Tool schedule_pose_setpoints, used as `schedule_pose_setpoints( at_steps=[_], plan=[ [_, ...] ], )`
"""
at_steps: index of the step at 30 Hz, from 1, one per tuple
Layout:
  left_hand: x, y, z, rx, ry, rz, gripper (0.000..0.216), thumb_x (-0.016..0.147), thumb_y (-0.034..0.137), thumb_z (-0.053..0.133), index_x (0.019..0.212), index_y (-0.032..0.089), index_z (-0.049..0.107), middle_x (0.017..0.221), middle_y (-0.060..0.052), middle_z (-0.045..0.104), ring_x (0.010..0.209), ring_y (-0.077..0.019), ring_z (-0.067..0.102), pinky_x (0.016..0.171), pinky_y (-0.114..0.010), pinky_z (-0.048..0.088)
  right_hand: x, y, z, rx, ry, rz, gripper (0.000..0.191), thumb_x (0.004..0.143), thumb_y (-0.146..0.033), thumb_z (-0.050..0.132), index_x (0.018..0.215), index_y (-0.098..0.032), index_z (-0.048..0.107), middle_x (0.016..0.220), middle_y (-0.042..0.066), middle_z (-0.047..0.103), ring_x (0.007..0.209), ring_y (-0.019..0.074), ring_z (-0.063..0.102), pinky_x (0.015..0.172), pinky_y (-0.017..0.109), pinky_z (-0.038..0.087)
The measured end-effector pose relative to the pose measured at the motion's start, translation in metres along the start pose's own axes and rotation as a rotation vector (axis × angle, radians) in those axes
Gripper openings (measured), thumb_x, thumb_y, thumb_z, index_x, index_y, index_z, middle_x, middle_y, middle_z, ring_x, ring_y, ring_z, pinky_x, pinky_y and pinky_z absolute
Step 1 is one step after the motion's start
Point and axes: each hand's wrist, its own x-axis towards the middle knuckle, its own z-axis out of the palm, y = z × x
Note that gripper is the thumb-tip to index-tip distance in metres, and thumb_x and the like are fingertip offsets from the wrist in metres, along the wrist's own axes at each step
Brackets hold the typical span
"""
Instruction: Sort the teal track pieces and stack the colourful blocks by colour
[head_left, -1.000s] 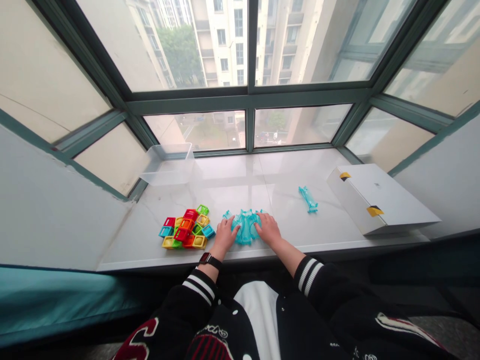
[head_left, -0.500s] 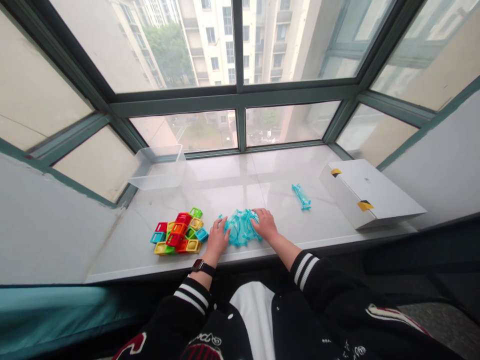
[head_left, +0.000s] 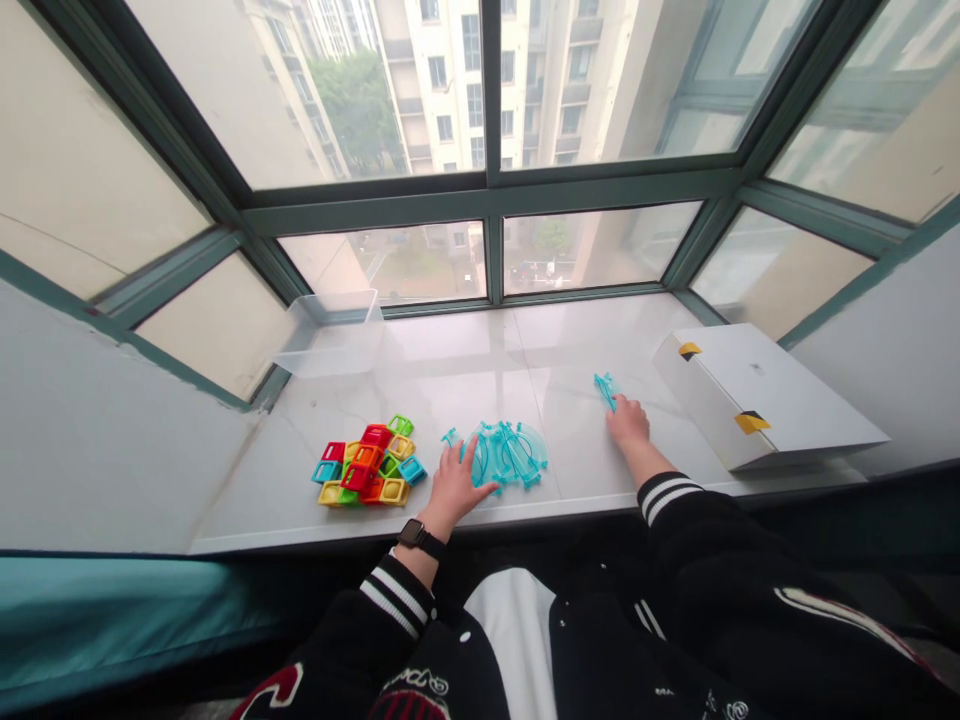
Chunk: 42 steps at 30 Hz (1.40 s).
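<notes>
Several translucent teal plastic track-like pieces (head_left: 517, 455) lie in a cluster at the middle of the sill's front. My left hand (head_left: 455, 480) rests at the cluster's left side, fingers spread, fingertips over its edge. A similar teal plastic piece (head_left: 604, 389) lies apart to the right. My right hand (head_left: 629, 423) has its fingers closed on the near end of that piece and hides this end. Left of my left hand sits a heap of red, yellow, green, orange and blue plastic blocks (head_left: 367, 465).
A clear plastic bin (head_left: 330, 345) stands at the back left by the window. On the right is a white box (head_left: 780, 395) with yellow-and-black tabs. The white sill (head_left: 570, 340) ends at a front edge close to my body; window frames enclose the back and sides.
My right hand has left the cluster and moved right to the separate teal piece, taking its near end. My left hand stays at the cluster, its fingers now spread wider.
</notes>
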Motion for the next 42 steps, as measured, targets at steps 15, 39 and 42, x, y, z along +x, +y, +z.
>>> schedule_pose_setpoints(
  at_steps=[15,39,42],
  plan=[
    [0.008,-0.011,0.006,-0.026,0.074,-0.048,0.052,0.095,0.019,0.053,0.147,0.024,0.055,0.143,-0.015,0.055,0.128,-0.0308,0.057,0.111,-0.046,0.048,-0.164,-0.121,0.025,0.479,-0.212,-0.514,0.026,0.103,-0.044,0.043,0.107,-0.025,0.06,0.111,0.007,0.066,0.104,0.0247,0.064,0.094,0.038,0.053],
    [0.025,-0.024,0.003,-0.275,0.174,-0.065,0.042,0.1,0.027,0.052,0.141,0.022,0.058,0.129,-0.015,0.059,0.124,-0.0312,0.062,0.111,-0.051,0.05,-0.208,-0.145,0.067,0.467,-0.118,-0.567,0.024,0.088,-0.016,0.054,0.111,-0.02,0.062,0.116,0.013,0.062,0.112,0.0287,0.061,0.1,0.046,0.053],
    [0.026,-0.023,0.001,-0.261,0.19,-0.107,0.038,0.1,0.03,0.053,0.136,0.021,0.06,0.124,-0.015,0.062,0.123,-0.0321,0.062,0.111,-0.051,0.049,-0.205,-0.147,0.065,0.469,-0.114,-0.568,0.027,0.089,-0.016,0.055,0.114,-0.02,0.063,0.119,0.014,0.061,0.116,0.029,0.061,0.102,0.046,0.054]
  ],
)
